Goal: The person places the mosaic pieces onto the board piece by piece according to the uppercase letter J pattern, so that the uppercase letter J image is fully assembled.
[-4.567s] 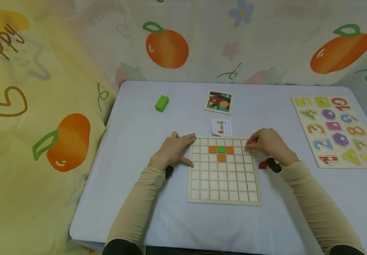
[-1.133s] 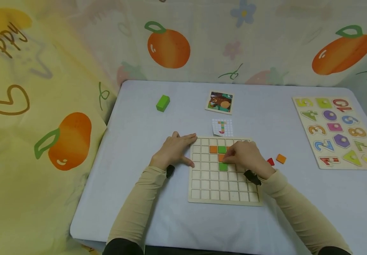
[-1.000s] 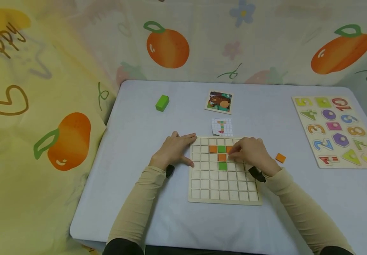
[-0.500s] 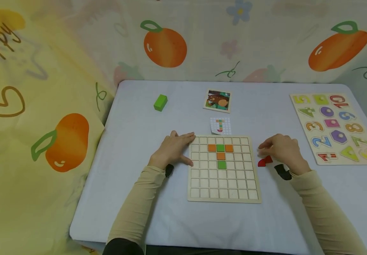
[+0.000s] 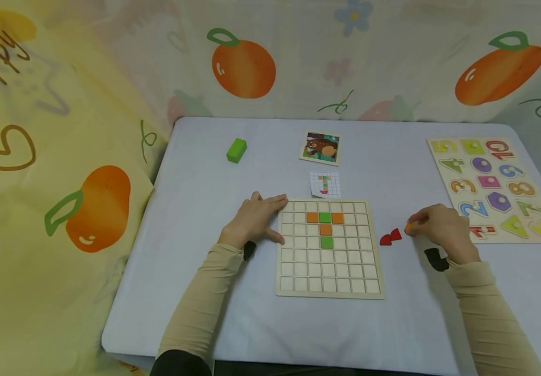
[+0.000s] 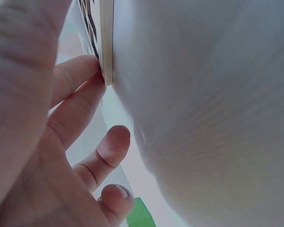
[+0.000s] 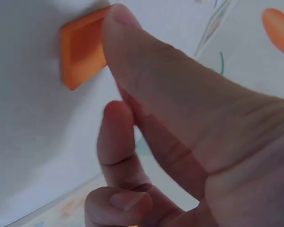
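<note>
A wooden grid board lies on the table, with orange and green square tiles set in its upper middle: a row of three, then an orange tile and a green tile below. My left hand rests at the board's upper left edge, fingers spread; the left wrist view shows fingertips touching the board's side. To the right of the board, my right hand pinches a loose orange square tile between thumb and fingers, close to the tabletop. Two red curved-edge pieces lie between that hand and the board.
Behind the board are a gridded pattern card and a bear picture puzzle. A green block sits at the back left. A number and shape puzzle board lies at the right, just beyond my right hand.
The lower green tile has joined the board since the oldest frame. My right hand has moved from over the board rightward, past the red pieces, to the orange tile. My left hand stays put.
</note>
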The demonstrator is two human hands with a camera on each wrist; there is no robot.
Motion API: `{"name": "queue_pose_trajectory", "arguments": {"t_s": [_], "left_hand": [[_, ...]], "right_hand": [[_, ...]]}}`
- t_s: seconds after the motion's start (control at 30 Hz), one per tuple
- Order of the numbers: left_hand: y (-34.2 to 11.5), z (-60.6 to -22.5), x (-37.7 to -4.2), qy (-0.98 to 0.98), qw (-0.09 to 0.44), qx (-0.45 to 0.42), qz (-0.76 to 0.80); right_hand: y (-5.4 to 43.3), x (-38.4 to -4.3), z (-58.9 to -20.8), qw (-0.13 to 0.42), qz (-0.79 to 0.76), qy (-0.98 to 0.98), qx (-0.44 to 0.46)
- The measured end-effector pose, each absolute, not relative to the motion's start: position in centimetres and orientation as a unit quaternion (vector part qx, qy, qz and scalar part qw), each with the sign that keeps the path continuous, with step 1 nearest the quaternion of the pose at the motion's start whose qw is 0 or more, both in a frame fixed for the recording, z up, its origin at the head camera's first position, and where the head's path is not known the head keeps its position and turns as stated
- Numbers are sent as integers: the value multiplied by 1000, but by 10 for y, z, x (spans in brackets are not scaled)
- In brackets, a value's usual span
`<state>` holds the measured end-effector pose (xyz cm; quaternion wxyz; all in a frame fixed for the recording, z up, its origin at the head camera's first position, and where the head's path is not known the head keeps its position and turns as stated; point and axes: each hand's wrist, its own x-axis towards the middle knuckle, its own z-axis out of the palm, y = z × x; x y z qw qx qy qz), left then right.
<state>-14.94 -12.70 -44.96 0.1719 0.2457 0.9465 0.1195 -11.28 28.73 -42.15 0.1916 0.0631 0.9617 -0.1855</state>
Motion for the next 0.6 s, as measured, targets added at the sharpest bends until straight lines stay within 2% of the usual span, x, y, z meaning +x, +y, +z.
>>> {"name": "queue_pose_trajectory", "arguments": {"t_s": [0.23,0.6], "left_hand": [[-127,-450,-149,947,170,246,118],[-126,-447,-149,947,173,243,120]], "right_hand": [[293,-112,-424,206,-154,963,73],[295,-119,-415,211,-185,959,37]]}}
